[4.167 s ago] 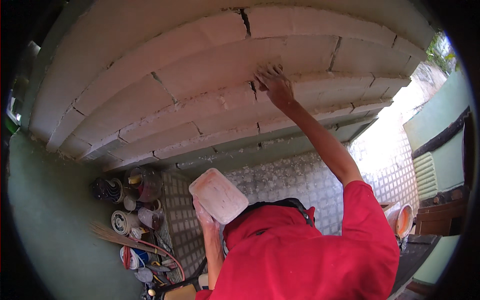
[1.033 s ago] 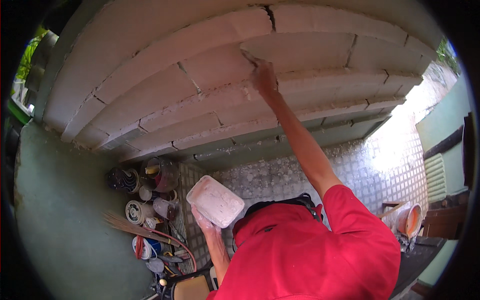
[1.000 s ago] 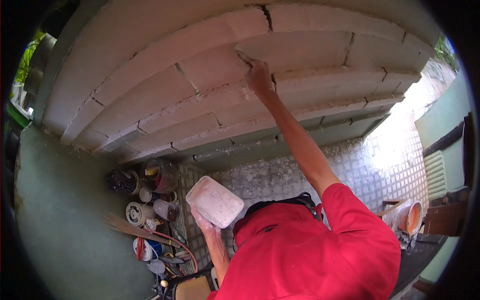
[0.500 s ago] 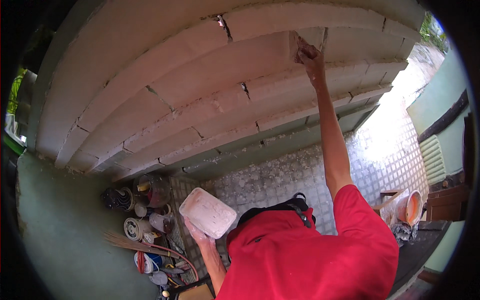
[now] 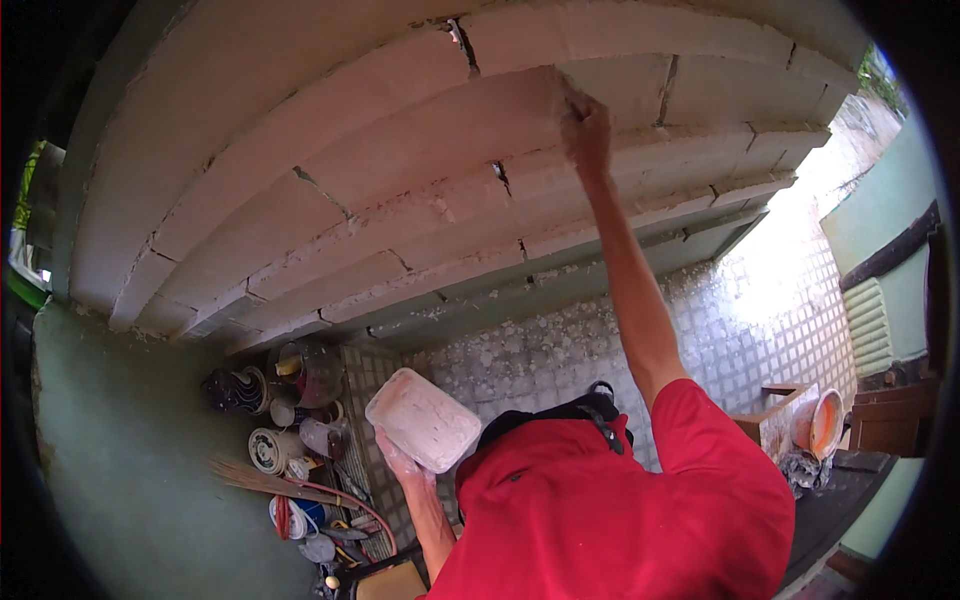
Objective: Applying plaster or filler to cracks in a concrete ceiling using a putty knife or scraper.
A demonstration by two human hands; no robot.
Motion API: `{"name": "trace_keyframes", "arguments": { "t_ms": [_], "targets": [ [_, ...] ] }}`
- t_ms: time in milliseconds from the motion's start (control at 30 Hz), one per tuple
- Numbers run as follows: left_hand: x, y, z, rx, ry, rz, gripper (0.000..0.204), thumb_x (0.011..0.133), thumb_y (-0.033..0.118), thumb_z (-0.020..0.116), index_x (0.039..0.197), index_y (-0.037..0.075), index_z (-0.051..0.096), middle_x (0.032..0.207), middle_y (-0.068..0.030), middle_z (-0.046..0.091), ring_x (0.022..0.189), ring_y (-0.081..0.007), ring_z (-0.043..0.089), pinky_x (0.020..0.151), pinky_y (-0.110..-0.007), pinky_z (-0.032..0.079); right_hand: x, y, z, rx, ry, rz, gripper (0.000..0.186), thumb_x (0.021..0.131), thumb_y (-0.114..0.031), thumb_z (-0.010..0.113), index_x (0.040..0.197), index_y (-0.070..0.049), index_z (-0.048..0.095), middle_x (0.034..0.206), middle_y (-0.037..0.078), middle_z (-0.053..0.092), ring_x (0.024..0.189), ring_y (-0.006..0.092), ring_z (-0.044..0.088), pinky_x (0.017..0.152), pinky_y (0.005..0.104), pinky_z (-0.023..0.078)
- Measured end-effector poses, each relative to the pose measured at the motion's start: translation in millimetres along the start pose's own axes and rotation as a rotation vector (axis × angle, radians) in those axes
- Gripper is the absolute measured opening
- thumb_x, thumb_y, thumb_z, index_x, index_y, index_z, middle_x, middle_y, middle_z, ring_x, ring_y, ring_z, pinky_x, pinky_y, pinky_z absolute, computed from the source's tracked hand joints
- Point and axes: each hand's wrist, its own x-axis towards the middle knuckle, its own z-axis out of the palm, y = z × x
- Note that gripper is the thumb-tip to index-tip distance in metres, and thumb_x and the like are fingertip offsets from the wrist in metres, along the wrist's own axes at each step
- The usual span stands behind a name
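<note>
the left hand (image 5: 398,457) held a whitish tub (image 5: 423,420) above the tiled floor (image 5: 540,345), fingers cupped under it, partly hidden. the right hand (image 5: 587,130) was curled closed around a blurred flat tool (image 5: 562,84) at pale stepped blocks (image 5: 420,140).

Your right hand (image 5: 587,125): farther left than half a second ago | farther from the joint (image 5: 667,90) to its right | clear of the dark gap (image 5: 501,179) it adjoined earlier
</note>
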Motion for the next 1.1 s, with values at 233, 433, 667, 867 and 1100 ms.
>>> {"name": "trace_keyframes", "arguments": {
  "t_ms": [233,433,667,867,1100],
  "targets": [
    [8,16,-14,-0.025,-0.034,0.000,0.066,0.094,0.053,0.040,0.142,0.008,0.036,0.138,-0.0118,0.047,0.122,-0.0316,0.050,0.100,-0.046,0.045,-49,-95,39,0.043,0.075,-0.131,0.042,0.080,0.003,0.048,0.115,-0.009,0.067,0.084,0.023,0.065,0.067,0.0339,0.064,0.064,0.0384,0.048],
    [11,23,-32,-0.041,-0.025,-0.011,0.065,0.093,0.053,0.040,0.141,0.009,0.037,0.137,-0.0115,0.048,0.120,-0.0317,0.052,0.099,-0.047,0.046,-88,-114,89,-0.072,-0.063,-0.096,0.043,0.072,0.009,0.053,0.110,-0.005,0.067,0.089,0.023,0.065,0.082,0.0395,0.063,0.075,0.0406,0.050],
    [4,30,-23,-0.018,0.003,0.006,0.064,0.093,0.054,0.041,0.140,0.010,0.039,0.135,-0.0103,0.050,0.118,-0.0308,0.054,0.094,-0.046,0.050,-97,-67,108,-0.095,0.018,-0.096,0.028,0.080,-0.003,0.056,0.107,-0.002,0.066,0.082,0.019,0.065,0.074,0.0320,0.062,0.068,0.0394,0.049],
    [-3,21,-33,-0.043,0.065,0.023,0.067,0.092,0.054,0.044,0.141,0.010,0.038,0.137,-0.0111,0.048,0.119,-0.0319,0.053,0.095,-0.047,0.049,-12,-7,-19,-0.006,0.189,0.178,0.022,0.086,-0.011,0.053,0.097,0.000,0.069,0.074,0.020,0.065,0.069,0.0301,0.064,0.062,0.0397,0.047],
    [-9,18,-18,-0.068,-0.012,0.044,0.069,0.091,0.054,0.045,0.143,0.009,0.034,0.140,-0.0130,0.045,0.123,-0.0334,0.050,0.098,-0.049,0.046,11,-14,-22,-0.114,0.244,-0.016,0.032,0.079,-0.001,0.051,0.106,-0.001,0.069,0.080,0.020,0.067,0.072,0.0350,0.064,0.066,0.0397,0.049]
  ]
}}
